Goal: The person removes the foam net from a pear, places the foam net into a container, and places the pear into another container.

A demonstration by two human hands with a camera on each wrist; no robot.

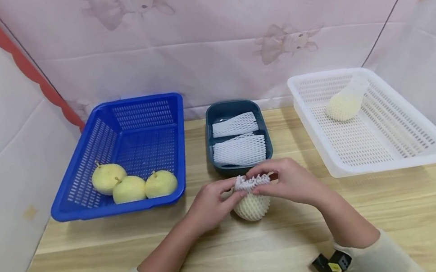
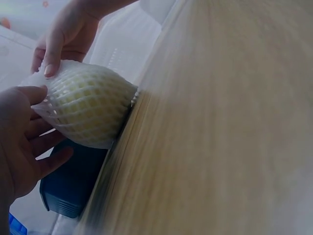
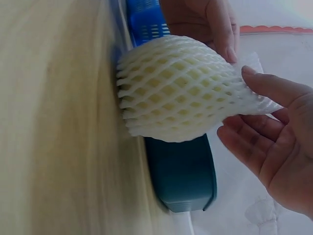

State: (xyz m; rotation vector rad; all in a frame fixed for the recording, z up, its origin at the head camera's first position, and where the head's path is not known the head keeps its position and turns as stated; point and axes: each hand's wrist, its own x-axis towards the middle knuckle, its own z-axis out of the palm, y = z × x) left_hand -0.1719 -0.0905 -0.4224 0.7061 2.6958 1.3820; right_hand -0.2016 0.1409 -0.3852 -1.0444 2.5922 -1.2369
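Note:
A yellow-green pear in a white foam net sleeve stands on the wooden table in front of me. The sleeve's open top edge gathers above the fruit. My left hand pinches that edge from the left, thumb on the near side. From the right, my right hand pinches the same edge between thumb and fingers. Both wrist views show the net stretched in diamonds round the pear, its narrow end between the two hands. The netted pear fills the middle of the right wrist view.
A blue basket at left holds three bare pears. Behind the hands, a dark green divided box holds flat foam net sleeves. The white basket at right contains one netted pear. A printed curtain stands behind.

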